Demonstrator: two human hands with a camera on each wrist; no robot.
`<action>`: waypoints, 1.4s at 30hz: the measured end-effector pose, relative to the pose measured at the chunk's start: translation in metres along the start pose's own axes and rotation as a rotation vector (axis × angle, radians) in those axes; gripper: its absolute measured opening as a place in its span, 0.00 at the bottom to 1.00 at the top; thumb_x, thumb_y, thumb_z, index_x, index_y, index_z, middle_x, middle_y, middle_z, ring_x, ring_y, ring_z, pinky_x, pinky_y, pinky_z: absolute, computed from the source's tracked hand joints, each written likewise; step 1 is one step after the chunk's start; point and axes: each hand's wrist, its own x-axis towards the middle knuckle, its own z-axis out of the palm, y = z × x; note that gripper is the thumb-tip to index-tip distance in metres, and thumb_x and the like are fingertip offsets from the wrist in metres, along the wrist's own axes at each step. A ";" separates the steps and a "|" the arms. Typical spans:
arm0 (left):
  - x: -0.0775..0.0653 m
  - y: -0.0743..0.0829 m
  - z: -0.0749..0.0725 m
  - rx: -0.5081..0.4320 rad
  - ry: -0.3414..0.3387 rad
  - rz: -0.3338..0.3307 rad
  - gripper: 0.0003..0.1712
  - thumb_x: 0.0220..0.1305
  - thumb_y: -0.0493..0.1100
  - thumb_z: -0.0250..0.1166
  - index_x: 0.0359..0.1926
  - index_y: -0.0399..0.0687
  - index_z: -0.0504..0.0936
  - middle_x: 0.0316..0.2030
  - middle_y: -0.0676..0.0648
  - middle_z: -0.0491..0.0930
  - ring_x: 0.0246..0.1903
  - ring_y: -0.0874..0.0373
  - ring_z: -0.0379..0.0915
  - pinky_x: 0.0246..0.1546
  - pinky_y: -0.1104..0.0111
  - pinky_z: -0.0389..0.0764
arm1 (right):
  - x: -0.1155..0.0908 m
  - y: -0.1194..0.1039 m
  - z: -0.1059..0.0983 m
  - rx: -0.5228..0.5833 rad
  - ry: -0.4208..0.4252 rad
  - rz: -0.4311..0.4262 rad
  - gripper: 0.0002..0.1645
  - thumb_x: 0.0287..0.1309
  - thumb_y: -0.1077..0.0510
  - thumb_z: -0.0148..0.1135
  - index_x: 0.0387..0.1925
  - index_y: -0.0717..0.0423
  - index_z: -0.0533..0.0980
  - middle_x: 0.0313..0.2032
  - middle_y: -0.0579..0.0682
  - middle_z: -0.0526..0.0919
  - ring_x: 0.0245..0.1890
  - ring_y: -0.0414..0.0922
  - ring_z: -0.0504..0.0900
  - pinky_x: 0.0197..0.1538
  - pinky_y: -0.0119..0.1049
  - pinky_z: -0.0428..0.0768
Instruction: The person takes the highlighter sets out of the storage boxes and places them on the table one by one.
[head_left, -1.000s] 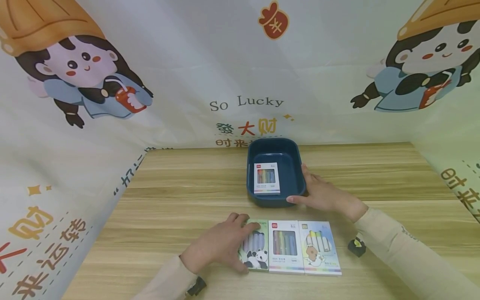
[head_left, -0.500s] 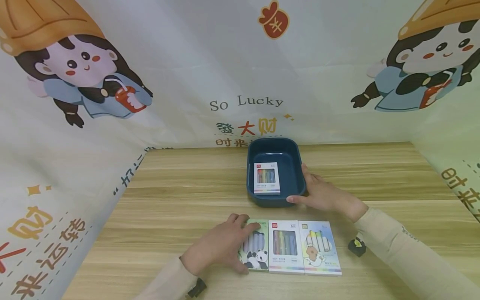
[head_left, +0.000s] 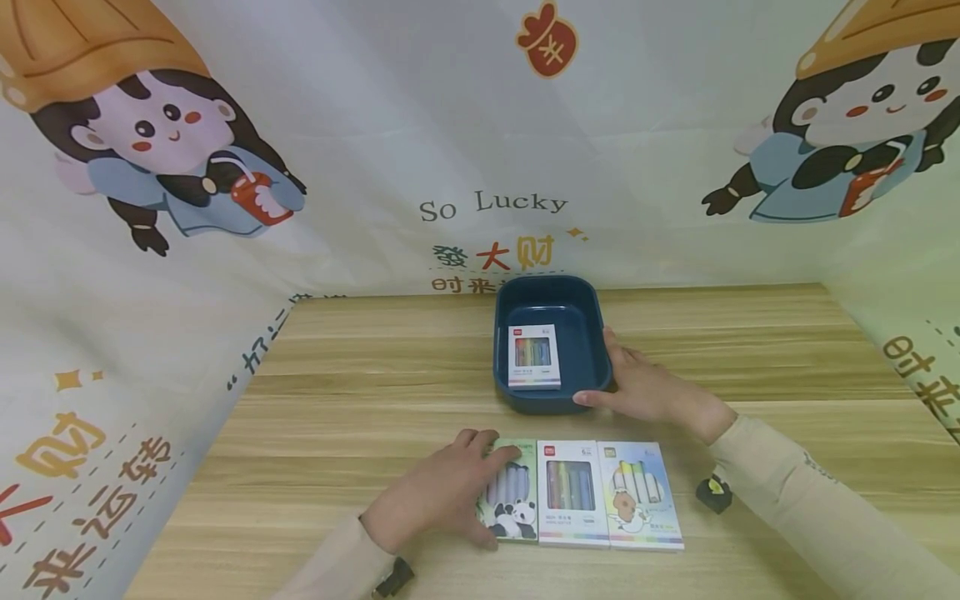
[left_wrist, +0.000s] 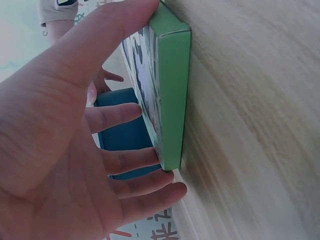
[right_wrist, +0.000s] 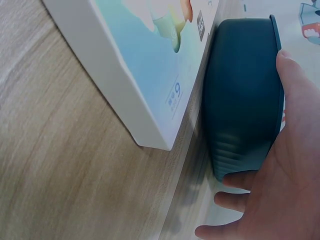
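Cartoon-printed white sheeting (head_left: 637,167) surrounds a wood-grain tabletop (head_left: 300,417) on three sides.

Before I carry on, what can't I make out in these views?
Head view: left edge of the panda box, covered by the left grip.
Head view: fine print on the middle box, too small to read.
Head view: floor of the bin beneath the inner box, covered by it.
Right wrist view: bin's inside, hidden by its outer wall.
Right wrist view: part of the rightmost box, cut off by the top edge.
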 end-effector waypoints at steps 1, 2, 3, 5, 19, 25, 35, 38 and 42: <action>0.000 0.000 0.000 -0.003 -0.002 -0.001 0.63 0.33 0.66 0.81 0.71 0.56 0.64 0.69 0.40 0.66 0.66 0.44 0.64 0.63 0.55 0.76 | 0.000 0.000 0.000 0.001 0.000 -0.001 0.76 0.51 0.15 0.48 0.77 0.59 0.28 0.77 0.67 0.47 0.75 0.68 0.53 0.71 0.65 0.61; 0.000 0.000 0.000 -0.005 -0.004 -0.002 0.63 0.33 0.66 0.81 0.71 0.56 0.64 0.69 0.40 0.66 0.67 0.44 0.64 0.63 0.55 0.76 | 0.000 0.000 0.000 0.001 -0.001 0.000 0.76 0.51 0.15 0.48 0.77 0.59 0.28 0.77 0.67 0.47 0.75 0.68 0.53 0.71 0.65 0.61; 0.000 0.000 0.000 -0.007 -0.007 -0.004 0.63 0.34 0.66 0.81 0.71 0.56 0.64 0.69 0.40 0.65 0.67 0.44 0.64 0.63 0.55 0.76 | 0.000 0.000 0.000 0.001 -0.001 0.000 0.76 0.51 0.15 0.48 0.77 0.59 0.28 0.77 0.67 0.47 0.75 0.68 0.53 0.71 0.65 0.61; 0.000 0.000 0.000 -0.010 -0.011 -0.008 0.62 0.34 0.66 0.81 0.71 0.56 0.64 0.70 0.40 0.65 0.67 0.44 0.63 0.64 0.54 0.76 | 0.000 0.000 0.000 0.003 -0.001 -0.002 0.76 0.51 0.15 0.48 0.77 0.60 0.28 0.77 0.67 0.46 0.75 0.68 0.53 0.71 0.65 0.62; 0.000 0.003 -0.009 -0.028 -0.011 -0.031 0.64 0.37 0.68 0.79 0.73 0.56 0.61 0.75 0.39 0.57 0.73 0.38 0.54 0.69 0.45 0.67 | 0.000 -0.001 0.000 0.003 -0.003 0.000 0.74 0.53 0.17 0.49 0.77 0.59 0.28 0.77 0.67 0.47 0.75 0.69 0.53 0.70 0.66 0.62; 0.001 0.004 -0.018 0.015 0.006 -0.016 0.61 0.41 0.69 0.76 0.74 0.54 0.61 0.75 0.39 0.58 0.73 0.39 0.55 0.68 0.45 0.68 | 0.000 0.000 0.000 0.004 0.001 0.000 0.76 0.52 0.16 0.48 0.77 0.60 0.28 0.77 0.67 0.47 0.75 0.69 0.53 0.70 0.66 0.62; 0.003 0.003 -0.016 0.003 -0.007 -0.027 0.58 0.44 0.69 0.75 0.73 0.55 0.62 0.74 0.40 0.59 0.73 0.40 0.56 0.67 0.45 0.70 | 0.000 0.001 0.000 0.020 -0.007 0.007 0.75 0.51 0.15 0.48 0.77 0.58 0.27 0.77 0.66 0.45 0.75 0.68 0.52 0.71 0.66 0.60; 0.003 0.003 -0.017 0.011 -0.002 -0.027 0.57 0.45 0.69 0.74 0.73 0.54 0.62 0.74 0.40 0.59 0.72 0.40 0.56 0.67 0.46 0.70 | 0.000 0.001 0.000 0.022 -0.008 0.009 0.76 0.50 0.15 0.48 0.77 0.57 0.27 0.78 0.65 0.45 0.76 0.67 0.51 0.71 0.66 0.60; 0.004 0.003 -0.018 -0.004 0.007 -0.025 0.56 0.47 0.68 0.74 0.73 0.54 0.62 0.74 0.40 0.59 0.72 0.40 0.56 0.68 0.46 0.69 | 0.000 0.001 0.000 0.020 -0.008 0.007 0.75 0.51 0.15 0.48 0.77 0.57 0.27 0.78 0.65 0.45 0.76 0.67 0.51 0.71 0.66 0.60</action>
